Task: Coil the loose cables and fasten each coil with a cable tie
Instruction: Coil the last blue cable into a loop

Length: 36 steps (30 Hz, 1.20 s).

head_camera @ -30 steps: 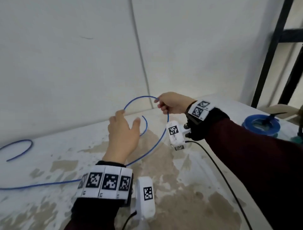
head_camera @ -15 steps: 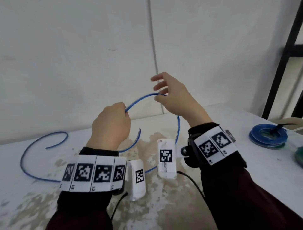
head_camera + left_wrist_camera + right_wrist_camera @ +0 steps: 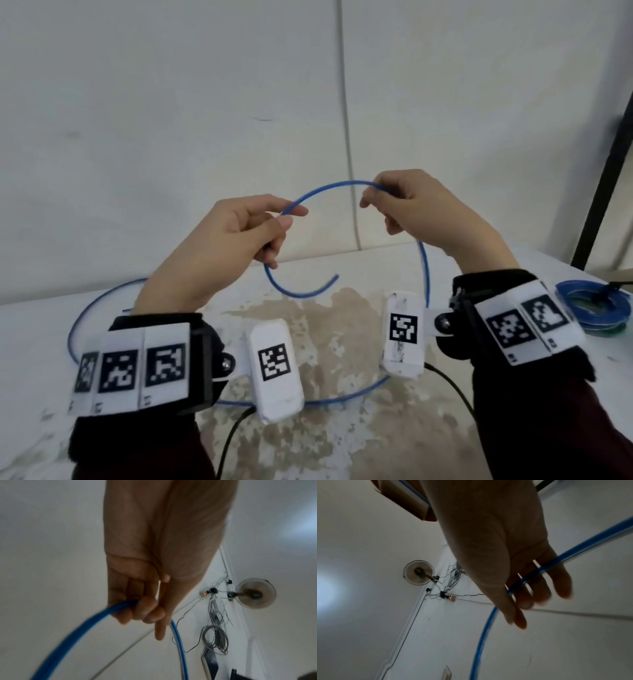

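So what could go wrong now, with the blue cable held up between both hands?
1. The free end hangs loose below the left hand; it may spring out and undo the first loop.
2. The right hand only pinches the cable lightly, so the arc could slip away.
3. The rest trails over the table behind the wrist cameras and may snag there.

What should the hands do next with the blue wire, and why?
Probably the right hand should swing its part of the blue cable over to the left hand, which pinches the start, to close the first loop. Only an open arc hangs between them, and much of the cable lies loose on the table.
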{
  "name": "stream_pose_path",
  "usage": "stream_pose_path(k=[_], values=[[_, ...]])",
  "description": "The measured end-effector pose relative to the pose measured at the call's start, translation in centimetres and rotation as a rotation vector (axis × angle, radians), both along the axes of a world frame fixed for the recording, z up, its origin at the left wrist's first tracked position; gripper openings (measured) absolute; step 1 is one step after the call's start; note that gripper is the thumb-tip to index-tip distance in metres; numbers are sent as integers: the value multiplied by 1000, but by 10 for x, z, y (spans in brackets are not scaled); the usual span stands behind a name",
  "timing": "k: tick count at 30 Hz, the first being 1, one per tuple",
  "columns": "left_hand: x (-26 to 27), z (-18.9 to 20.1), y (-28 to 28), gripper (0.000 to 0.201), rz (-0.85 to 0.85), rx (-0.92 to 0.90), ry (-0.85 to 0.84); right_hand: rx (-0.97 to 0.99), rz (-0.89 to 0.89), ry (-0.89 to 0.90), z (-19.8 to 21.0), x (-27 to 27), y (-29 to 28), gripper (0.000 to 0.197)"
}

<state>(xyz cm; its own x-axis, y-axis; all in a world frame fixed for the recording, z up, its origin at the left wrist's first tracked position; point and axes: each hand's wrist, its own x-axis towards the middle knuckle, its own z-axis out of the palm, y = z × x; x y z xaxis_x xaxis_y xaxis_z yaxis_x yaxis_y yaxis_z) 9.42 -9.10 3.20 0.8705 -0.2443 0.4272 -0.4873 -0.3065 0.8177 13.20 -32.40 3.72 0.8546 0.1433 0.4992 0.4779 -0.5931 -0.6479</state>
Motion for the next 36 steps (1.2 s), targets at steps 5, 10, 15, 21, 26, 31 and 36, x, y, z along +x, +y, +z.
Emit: stream_pose_path(k=[5,10,15,21,26,31,36], values=[[-3,2,-2,20,87,153,-94,-170,148,19,10,-25,22,23],[-6,4,5,17,106,96,-106,-148,165,-148,12,-30,43,29],[-5,1,14,21,119,142,38,111,40,-246,14,-28,38,26],[-10,5,16,18,87,-169,17,36,43,-108,12,-25,39,26],[-10,8,3,17,-11,-531,104,167,181,43,15,-35,42,23],[-12,10,-13,15,-27,-652,64,472,374,102,19,-39,49,20],[-14,10,-28,20,-74,-563,59,573,497,183,20,-41,51,24]])
